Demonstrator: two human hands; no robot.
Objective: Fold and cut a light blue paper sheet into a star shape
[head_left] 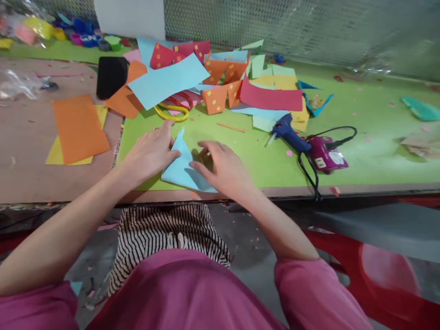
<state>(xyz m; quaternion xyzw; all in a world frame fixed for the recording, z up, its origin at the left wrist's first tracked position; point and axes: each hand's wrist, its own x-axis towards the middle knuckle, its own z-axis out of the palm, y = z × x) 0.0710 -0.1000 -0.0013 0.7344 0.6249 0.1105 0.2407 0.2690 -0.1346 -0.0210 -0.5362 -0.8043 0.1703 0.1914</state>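
A light blue paper piece (180,167), folded to a point, lies on the green sheet (261,160) near the table's front edge. My left hand (149,153) rests flat on its left side, fingers stretched toward the tip. My right hand (220,167) presses on its right side with fingers spread and slightly curled. Neither hand lifts the paper.
Yellow-handled scissors (172,110) lie just beyond under a pile of coloured paper (213,78). A blue and purple glue gun (305,144) with a black cord lies to the right. Orange and yellow sheets (77,128) lie at left, a black object (110,77) behind them.
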